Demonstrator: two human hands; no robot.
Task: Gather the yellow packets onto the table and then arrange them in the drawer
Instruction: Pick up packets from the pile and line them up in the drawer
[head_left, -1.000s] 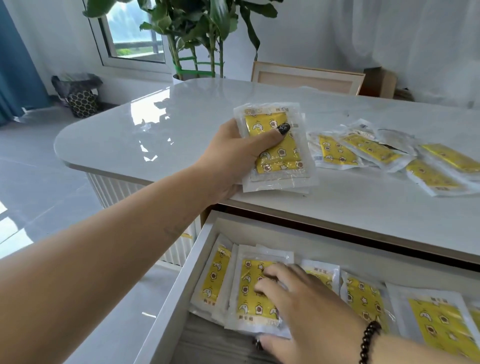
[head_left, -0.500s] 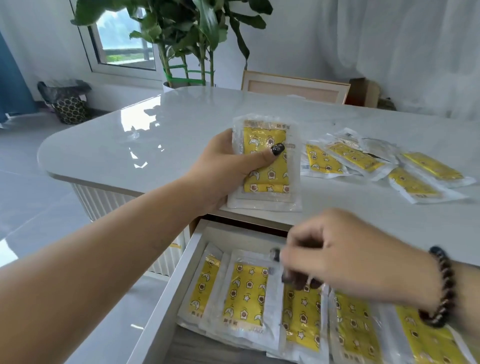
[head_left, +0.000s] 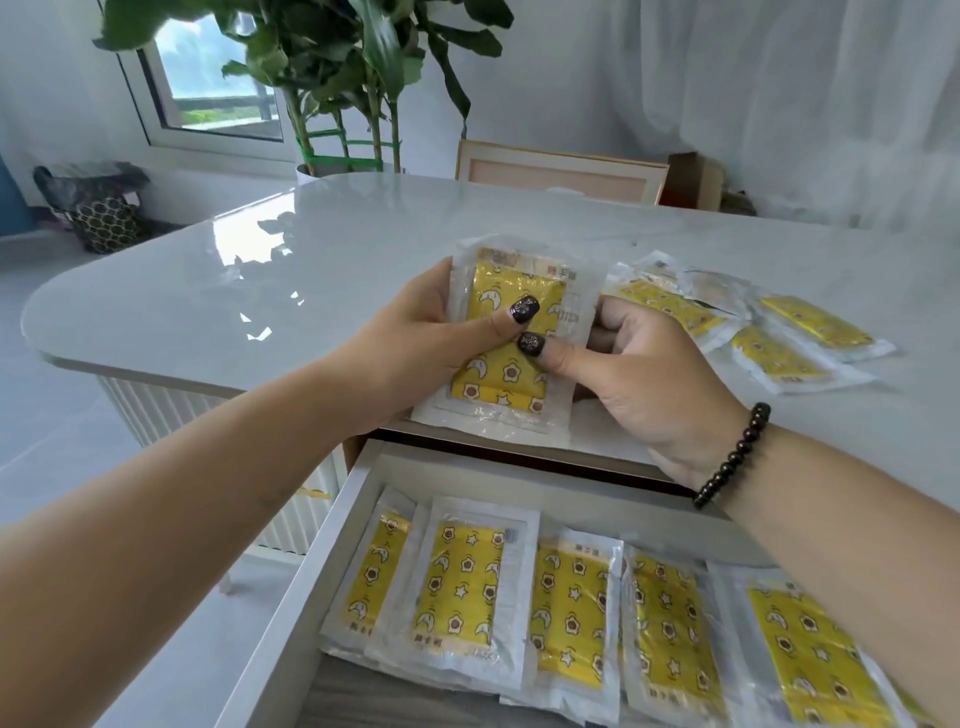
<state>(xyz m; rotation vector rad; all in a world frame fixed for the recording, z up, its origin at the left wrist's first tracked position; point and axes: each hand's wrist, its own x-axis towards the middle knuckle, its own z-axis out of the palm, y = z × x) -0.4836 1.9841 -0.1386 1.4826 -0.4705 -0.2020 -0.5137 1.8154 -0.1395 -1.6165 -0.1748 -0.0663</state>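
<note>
Just above table edge (head_left: 218, 379), both hands — left (head_left: 410, 348), right (head_left: 649, 374) — pinch packet stack (head_left: 511, 364)

The left hand (head_left: 415, 338) and right hand (head_left: 644, 374) cover much of the held stack of packets (head_left: 511, 384), hiding how many it holds. The rightmost drawer packet (head_left: 815, 660) runs off the picture's edge, partly under the right forearm. Print on the packets is too small to read.

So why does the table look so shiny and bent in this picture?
Head view: window light glares off the glossy table, which also mirrors the plant; the wide-angle lens curves the table's edge; the packets in both hands stay sharp.
</note>
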